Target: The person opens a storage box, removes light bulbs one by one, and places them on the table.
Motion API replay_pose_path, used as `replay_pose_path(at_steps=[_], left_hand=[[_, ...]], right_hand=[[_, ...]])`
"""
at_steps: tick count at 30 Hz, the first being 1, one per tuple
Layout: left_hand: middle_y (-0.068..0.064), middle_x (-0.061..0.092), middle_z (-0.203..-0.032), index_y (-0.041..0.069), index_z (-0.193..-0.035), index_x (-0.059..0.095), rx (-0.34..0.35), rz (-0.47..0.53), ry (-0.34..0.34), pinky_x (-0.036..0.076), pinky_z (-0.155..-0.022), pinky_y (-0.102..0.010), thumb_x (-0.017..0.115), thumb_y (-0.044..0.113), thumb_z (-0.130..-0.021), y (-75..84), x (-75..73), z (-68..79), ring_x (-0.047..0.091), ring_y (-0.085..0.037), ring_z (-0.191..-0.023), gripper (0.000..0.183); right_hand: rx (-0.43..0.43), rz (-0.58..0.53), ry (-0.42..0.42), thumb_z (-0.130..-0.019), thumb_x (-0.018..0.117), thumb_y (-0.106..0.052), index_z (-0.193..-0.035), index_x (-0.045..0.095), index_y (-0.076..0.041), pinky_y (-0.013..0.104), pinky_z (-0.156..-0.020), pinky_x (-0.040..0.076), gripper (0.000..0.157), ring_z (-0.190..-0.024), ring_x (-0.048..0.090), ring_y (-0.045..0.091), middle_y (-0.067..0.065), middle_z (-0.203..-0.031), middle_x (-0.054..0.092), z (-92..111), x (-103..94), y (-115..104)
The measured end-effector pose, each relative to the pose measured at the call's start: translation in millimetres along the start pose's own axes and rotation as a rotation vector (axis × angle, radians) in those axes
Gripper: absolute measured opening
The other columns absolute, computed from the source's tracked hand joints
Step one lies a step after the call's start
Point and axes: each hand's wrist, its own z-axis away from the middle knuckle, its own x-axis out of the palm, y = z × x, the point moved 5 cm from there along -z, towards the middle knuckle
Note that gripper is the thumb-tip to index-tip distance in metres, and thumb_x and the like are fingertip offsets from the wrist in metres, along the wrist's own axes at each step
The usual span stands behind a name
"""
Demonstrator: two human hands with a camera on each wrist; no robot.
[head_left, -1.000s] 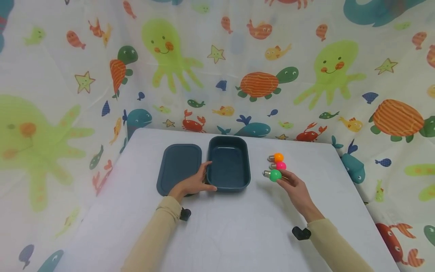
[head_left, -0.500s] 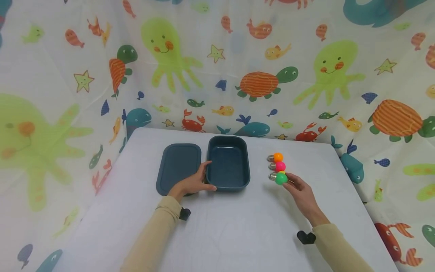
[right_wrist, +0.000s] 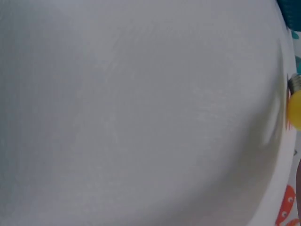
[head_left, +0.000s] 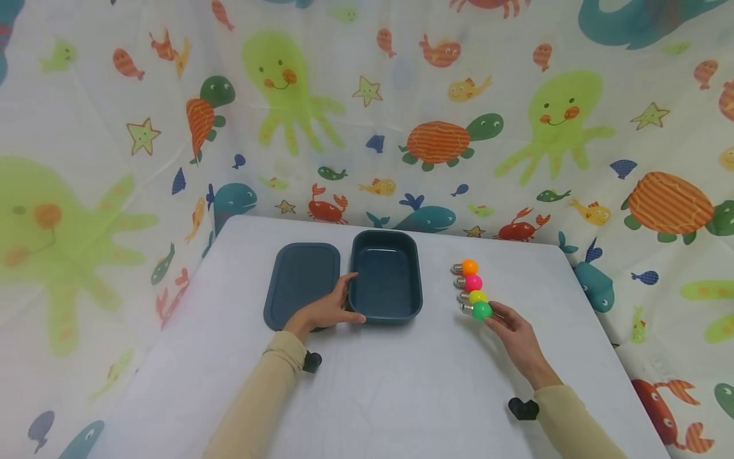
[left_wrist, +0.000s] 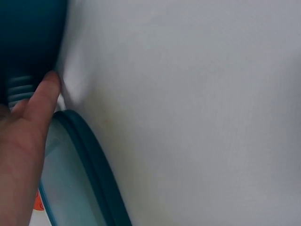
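My right hand (head_left: pixel 516 336) pinches a green light bulb (head_left: pixel 481 310) by its round end, with the metal base pointing left. Just beyond it lies a yellow bulb (head_left: pixel 477 297), then a pink bulb (head_left: pixel 473 282) and an orange bulb (head_left: pixel 469 267), all in a column with bases to the left. In the right wrist view a yellow bulb (right_wrist: pixel 295 110) shows at the right edge, with only a sliver of hand. My left hand (head_left: pixel 325 310) rests against the near left corner of a dark blue box (head_left: pixel 385 317), thumb in front and fingers along its left wall.
A flat dark blue lid (head_left: pixel 301 280) lies left of the box, partly under my left forearm side; its rim (left_wrist: pixel 94 160) shows in the left wrist view. Everything sits on a white-covered table (head_left: pixel 401 395). A curtain with sea animals (head_left: pixel 355 140) hangs behind.
My right hand has moved the green bulb toward me and slightly right, bringing the yellow bulb into sight behind it. The left hand and the box stay in place.
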Motion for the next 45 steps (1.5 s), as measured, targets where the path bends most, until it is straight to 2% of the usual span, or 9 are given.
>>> replay_pose_path(at_steps=[6, 12, 14, 26, 35, 37, 42, 45], left_hand=[[-0.011, -0.005, -0.163, 0.032, -0.153, 0.001, -0.004, 0.01, -0.004, 0.016, -0.118, -0.048, 0.08, 0.034, -0.082, 2.6, 0.7, 0.6, 0.003, -0.029, -0.15, 0.107], [-0.009, -0.006, -0.163, 0.032, -0.153, 0.001, 0.0, 0.012, -0.012, 0.016, -0.118, -0.047, 0.08, 0.034, -0.082, 3.9, 1.7, 0.8, 0.002, -0.028, -0.15, 0.106], [-0.009, -0.006, -0.164, 0.032, -0.153, 0.001, 0.0, 0.012, -0.014, 0.016, -0.118, -0.047, 0.08, 0.034, -0.082, 4.2, 1.5, 1.0, 0.002, -0.028, -0.15, 0.107], [-0.009, -0.005, -0.164, 0.032, -0.154, 0.0, -0.005, 0.008, -0.016, 0.016, -0.118, -0.046, 0.08, 0.032, -0.083, 5.0, 0.3, 3.3, 0.002, -0.028, -0.15, 0.107], [-0.009, -0.006, -0.164, 0.032, -0.154, 0.0, -0.002, 0.007, -0.015, 0.016, -0.118, -0.046, 0.08, 0.034, -0.082, 3.6, -0.3, 4.2, 0.002, -0.028, -0.15, 0.107], [-0.009, -0.006, -0.163, 0.032, -0.154, 0.0, -0.001, 0.007, -0.015, 0.016, -0.118, -0.046, 0.08, 0.034, -0.082, 3.3, -0.5, 3.6, 0.002, -0.028, -0.15, 0.107], [-0.009, -0.007, -0.163, 0.032, -0.154, 0.001, 0.003, 0.012, -0.018, 0.016, -0.118, -0.046, 0.08, 0.033, -0.082, 3.0, 0.0, 0.9, 0.002, -0.028, -0.15, 0.107], [-0.008, -0.007, -0.163, 0.032, -0.154, 0.001, 0.003, 0.02, -0.021, 0.017, -0.118, -0.047, 0.08, 0.032, -0.082, 3.3, 0.4, -0.1, 0.003, -0.029, -0.15, 0.107]], right_hand=[[0.013, 0.015, -0.027, -0.088, 0.065, -0.054, -0.148, 0.04, -0.015, 0.015, -0.094, 0.045, 0.076, -0.133, 0.045, 0.026, 0.008, -0.148, 0.043, -1, -2.2, 10], [0.019, 0.053, -0.029, -0.087, 0.066, -0.055, -0.148, 0.04, -0.013, 0.038, -0.105, 0.041, 0.078, -0.134, 0.045, 0.028, 0.01, -0.149, 0.043, -1, -4.0, 18], [0.018, 0.058, -0.03, -0.088, 0.066, -0.054, -0.148, 0.038, -0.011, 0.041, -0.107, 0.04, 0.078, -0.134, 0.044, 0.029, 0.012, -0.15, 0.042, 0, -3.9, 18], [0.016, 0.055, -0.044, -0.087, 0.067, -0.052, -0.147, 0.039, -0.01, 0.038, -0.106, 0.039, 0.079, -0.134, 0.044, 0.03, 0.013, -0.148, 0.043, -2, -1.9, 17], [0.017, 0.066, -0.074, -0.089, 0.066, -0.051, -0.147, 0.039, -0.01, 0.025, -0.101, 0.044, 0.076, -0.132, 0.046, 0.029, 0.014, -0.146, 0.045, -5, -0.8, 17], [0.02, 0.066, -0.079, -0.089, 0.066, -0.051, -0.148, 0.039, -0.01, 0.028, -0.103, 0.044, 0.076, -0.132, 0.045, 0.029, 0.014, -0.147, 0.045, -5, -0.7, 16], [0.04, 0.065, -0.08, -0.088, 0.065, -0.053, -0.149, 0.037, -0.01, 0.042, -0.109, 0.037, 0.08, -0.134, 0.043, 0.03, 0.014, -0.149, 0.043, -5, -1.6, 16], [0.051, 0.061, -0.081, -0.087, 0.065, -0.055, -0.15, 0.036, -0.01, 0.046, -0.11, 0.034, 0.082, -0.135, 0.042, 0.03, 0.014, -0.15, 0.041, -6, -2.4, 16]])
